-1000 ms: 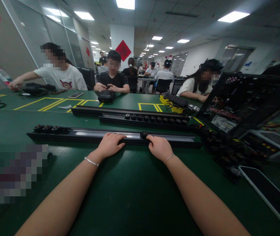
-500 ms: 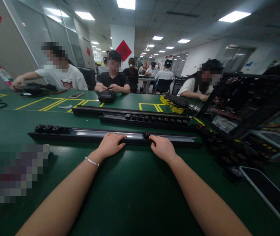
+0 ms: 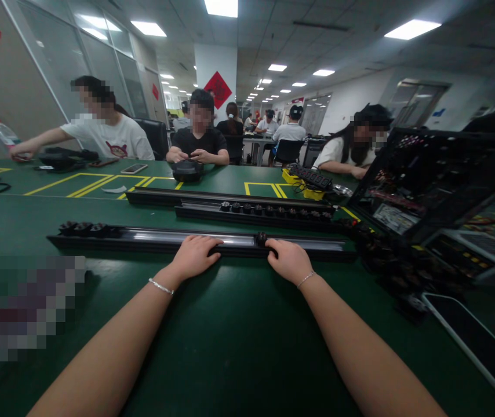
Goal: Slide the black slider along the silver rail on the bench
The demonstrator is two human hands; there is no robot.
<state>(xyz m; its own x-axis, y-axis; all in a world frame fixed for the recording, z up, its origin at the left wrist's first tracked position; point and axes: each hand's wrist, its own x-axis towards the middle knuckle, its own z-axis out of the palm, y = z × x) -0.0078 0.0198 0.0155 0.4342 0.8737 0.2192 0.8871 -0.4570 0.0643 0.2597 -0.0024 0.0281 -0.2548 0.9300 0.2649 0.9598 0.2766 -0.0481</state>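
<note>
A long black rail [image 3: 126, 242] with a shiny inner channel lies crosswise on the green table. My left hand [image 3: 194, 255] holds its near edge, fingers over the top and thumb in front. Inside the channel is a small round black part [image 3: 261, 238]. The curled fingertips of my right hand [image 3: 290, 259] grip this part at its right side, though the exact contact is partly hidden. Several similar black parts [image 3: 83, 227] sit at the rail's left end.
Behind lies a second rail [image 3: 195, 211] holding a row of black parts, and another rail [image 3: 156, 197]. To the right are an open black case [image 3: 425, 185], a dark heap of parts [image 3: 397, 260] and a phone [image 3: 469, 341]. People sit across the table.
My right hand and the small black part have shifted slightly right along the rail. My left hand stays in place on the rail.
</note>
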